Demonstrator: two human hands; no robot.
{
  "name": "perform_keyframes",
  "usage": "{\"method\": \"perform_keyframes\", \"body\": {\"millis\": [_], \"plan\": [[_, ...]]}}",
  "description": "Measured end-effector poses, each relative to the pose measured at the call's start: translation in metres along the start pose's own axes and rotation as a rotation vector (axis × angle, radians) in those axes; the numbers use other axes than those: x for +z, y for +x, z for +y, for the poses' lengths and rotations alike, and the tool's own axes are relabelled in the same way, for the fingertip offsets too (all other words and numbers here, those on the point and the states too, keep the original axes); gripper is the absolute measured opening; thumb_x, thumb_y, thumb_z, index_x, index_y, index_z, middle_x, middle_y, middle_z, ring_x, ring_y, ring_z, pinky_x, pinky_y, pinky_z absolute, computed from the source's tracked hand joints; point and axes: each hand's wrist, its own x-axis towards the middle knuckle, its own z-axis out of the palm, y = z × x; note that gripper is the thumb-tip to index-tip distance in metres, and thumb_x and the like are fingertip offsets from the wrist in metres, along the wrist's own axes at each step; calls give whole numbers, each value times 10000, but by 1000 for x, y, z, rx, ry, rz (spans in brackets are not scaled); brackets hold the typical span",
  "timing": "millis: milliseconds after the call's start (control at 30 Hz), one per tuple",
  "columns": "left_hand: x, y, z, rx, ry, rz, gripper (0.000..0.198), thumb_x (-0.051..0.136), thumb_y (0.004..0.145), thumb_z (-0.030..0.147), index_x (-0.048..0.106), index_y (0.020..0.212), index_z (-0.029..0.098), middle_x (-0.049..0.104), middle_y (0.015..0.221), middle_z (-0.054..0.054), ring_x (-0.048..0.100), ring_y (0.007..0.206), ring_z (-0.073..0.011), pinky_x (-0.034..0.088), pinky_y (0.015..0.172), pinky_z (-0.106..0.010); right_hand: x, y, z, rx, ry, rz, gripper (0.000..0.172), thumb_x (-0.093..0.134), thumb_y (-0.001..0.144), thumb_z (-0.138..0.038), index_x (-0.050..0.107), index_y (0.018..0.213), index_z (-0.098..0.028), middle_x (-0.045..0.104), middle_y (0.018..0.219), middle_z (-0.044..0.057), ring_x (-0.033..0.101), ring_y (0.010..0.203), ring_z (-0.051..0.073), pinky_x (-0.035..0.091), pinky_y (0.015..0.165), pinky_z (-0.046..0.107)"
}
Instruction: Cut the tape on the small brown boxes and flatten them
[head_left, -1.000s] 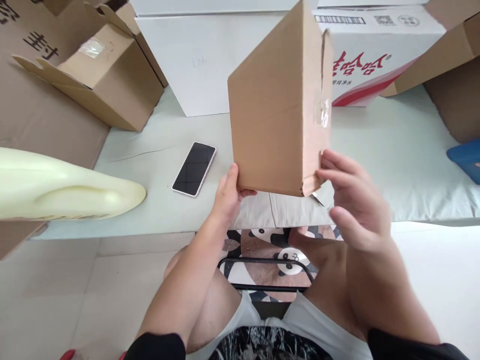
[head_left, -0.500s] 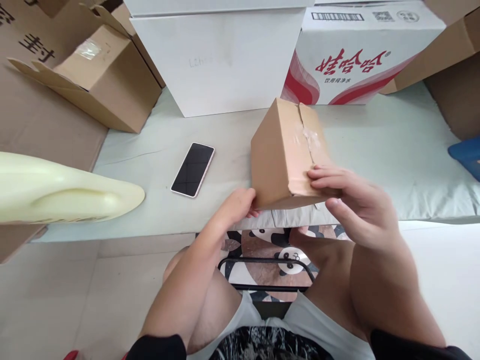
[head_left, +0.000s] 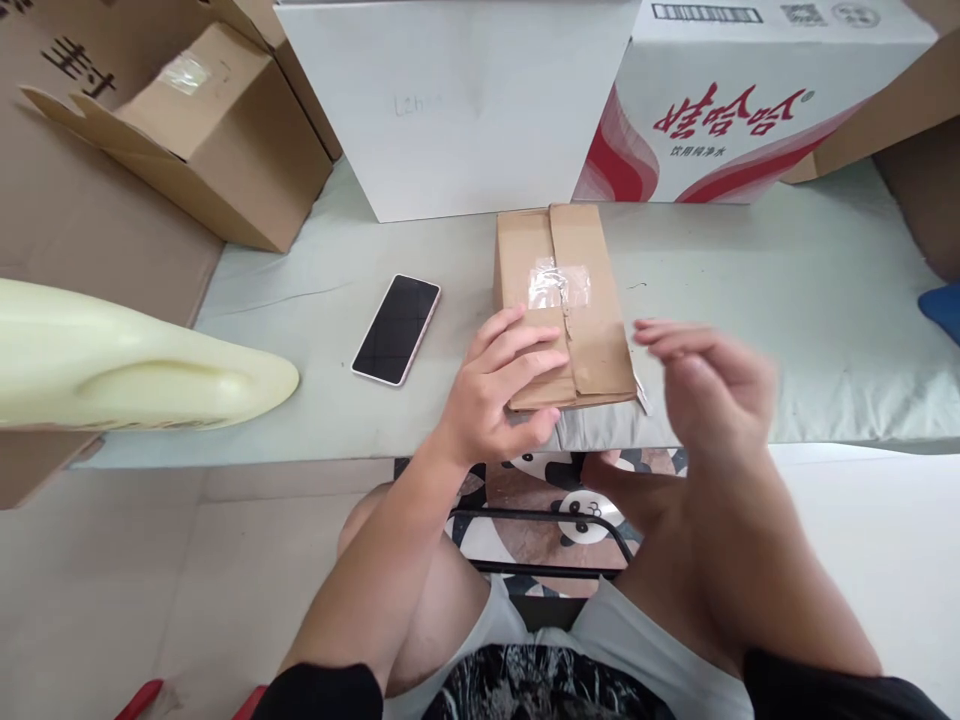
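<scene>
A small brown cardboard box (head_left: 592,340) with clear tape across its top seam sits near the front edge of the covered table. My left hand (head_left: 499,385) holds its near left corner, fingers spread over the top and thumb by the front edge. To the right of the box, my right hand (head_left: 709,375) is raised and touches nothing I can see. Its fingers are close together and loosely stretched out, slightly blurred. A small pale sliver (head_left: 643,395) shows beside the box's near right corner; I cannot tell what it is.
Left of the box lies a phone (head_left: 396,330), screen up. A pale yellow object (head_left: 150,365) juts in from the left. White cartons (head_left: 480,110) and a red-and-white carton (head_left: 697,130) line the back. An open brown box (head_left: 232,140) stands at back left, something blue (head_left: 941,315) at far right.
The box has gone from tilted to sitting level and turned. My left hand has moved from its lower left side onto its top. My right hand has come off the box.
</scene>
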Motion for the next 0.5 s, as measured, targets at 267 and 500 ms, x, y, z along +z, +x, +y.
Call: {"method": "perform_keyframes", "body": {"millis": [267,500], "plan": [[0,-3,1,45,86,34,452,739,872,413,647,1271,222,726,1302,-101,606,1355,-328,548,1130,-542,-5,22,43,615,-771,-292,408,671,780,-405,689,1147,-229,775,1016,85,689,833,256,472,722,373],[9,-2,20,33,116,23,434,776,851,473,676,1199,233,762,1248,-73,614,1280,-292,544,1078,-450,0,26,42,617,-742,-272,206,668,715,-359,710,852,-211,703,721,56,621,693,225,403,618,322]]}}
